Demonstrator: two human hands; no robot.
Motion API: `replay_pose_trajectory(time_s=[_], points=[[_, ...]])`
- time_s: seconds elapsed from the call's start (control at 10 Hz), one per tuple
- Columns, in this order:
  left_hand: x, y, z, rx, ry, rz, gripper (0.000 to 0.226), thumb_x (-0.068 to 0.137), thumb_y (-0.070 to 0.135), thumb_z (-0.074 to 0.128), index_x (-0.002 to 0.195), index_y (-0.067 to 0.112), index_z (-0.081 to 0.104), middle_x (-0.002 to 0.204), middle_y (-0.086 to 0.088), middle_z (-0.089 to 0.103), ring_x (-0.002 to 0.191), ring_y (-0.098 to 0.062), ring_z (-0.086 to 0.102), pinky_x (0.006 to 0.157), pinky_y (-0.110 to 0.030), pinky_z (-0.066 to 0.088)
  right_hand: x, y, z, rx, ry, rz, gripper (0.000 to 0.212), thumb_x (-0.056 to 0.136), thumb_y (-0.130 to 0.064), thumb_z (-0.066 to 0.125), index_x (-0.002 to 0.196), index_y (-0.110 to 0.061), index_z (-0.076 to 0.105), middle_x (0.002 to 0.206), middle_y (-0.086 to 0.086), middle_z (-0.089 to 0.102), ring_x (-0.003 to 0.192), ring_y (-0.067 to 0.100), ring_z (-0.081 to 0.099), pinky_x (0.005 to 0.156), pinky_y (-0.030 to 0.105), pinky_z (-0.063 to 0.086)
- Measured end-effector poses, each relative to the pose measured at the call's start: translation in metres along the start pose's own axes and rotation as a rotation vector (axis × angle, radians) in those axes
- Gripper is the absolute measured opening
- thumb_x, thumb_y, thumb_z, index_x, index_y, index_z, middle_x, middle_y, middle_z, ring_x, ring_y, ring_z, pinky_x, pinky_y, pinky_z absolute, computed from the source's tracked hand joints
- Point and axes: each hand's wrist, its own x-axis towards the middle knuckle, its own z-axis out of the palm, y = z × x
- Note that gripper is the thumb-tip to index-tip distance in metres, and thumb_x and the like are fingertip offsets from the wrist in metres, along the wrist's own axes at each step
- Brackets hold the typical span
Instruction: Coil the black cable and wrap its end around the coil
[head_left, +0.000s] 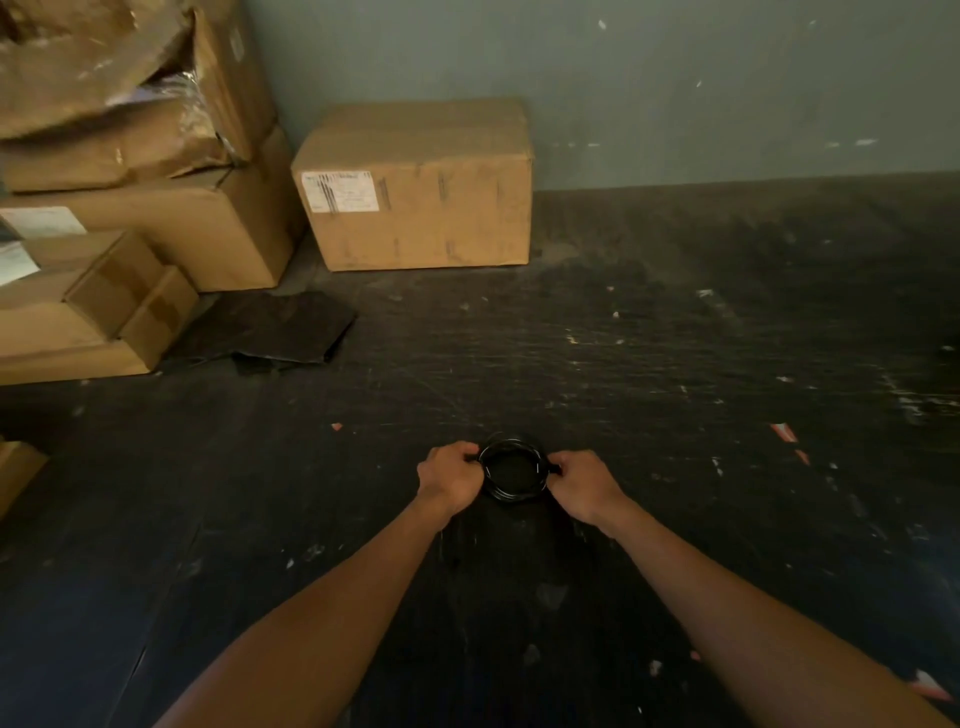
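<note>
Dark, scuffed flooring (675, 364) spreads out under us, flecked with pale chips and a few reddish scraps, and it runs back to a grey-green wall (675, 78). Against that wall, towards the far left corner of the floor, we see a closed cardboard box (415, 187) with a white label on its front. Left of it a stack of worn cartons (130, 182) leans against the wall, with a flat piece of black sheet (270, 332) lying at its foot.

We hold the black cable (511, 470) out in front of us, above the middle of the floor and nearer its front edge than the wall. It is already gathered into a small round coil of several loops, with the opening of the ring facing up at us. Whether it touches the floor or hangs just above it, we cannot tell.

Our left hand (449, 475) grips the left side of the coil, fingers curled shut around the loops. Our right hand (584, 483) pinches the right side, fingers closed, and a short dark stub shows at its fingertips; whether that is the cable's loose end is too small to make out. Both forearms reach in bare from the bottom edge.
</note>
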Motion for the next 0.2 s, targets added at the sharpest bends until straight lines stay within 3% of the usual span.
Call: replay_pose_trajectory(time_s=[0.1, 0.2], points=[[-0.001, 0.001, -0.002, 0.012, -0.023, -0.003, 0.045, 0.097, 0.016, 0.053, 0.142, 0.020, 0.048, 0.134, -0.010, 0.056, 0.087, -0.012, 0.061, 0.067, -0.021, 0.049, -0.004, -0.004, 0.000, 0.000, 0.021, 0.007, 0.050, 0.094, -0.017, 0.054, 0.143, -0.017, 0.043, 0.143, 0.016, 0.046, 0.132, 0.031, 0.045, 0.110, 0.048, 0.039], [-0.014, -0.008, 0.000, 0.064, -0.050, 0.032, 0.046, 0.097, 0.019, 0.054, 0.142, 0.020, 0.046, 0.133, -0.012, 0.055, 0.096, -0.020, 0.064, 0.076, -0.029, 0.056, -0.020, 0.001, 0.006, 0.036, 0.083, 0.022, 0.054, 0.093, -0.016, 0.057, 0.144, -0.022, 0.040, 0.149, 0.014, 0.035, 0.126, 0.030, 0.050, 0.103, 0.042, 0.047]])
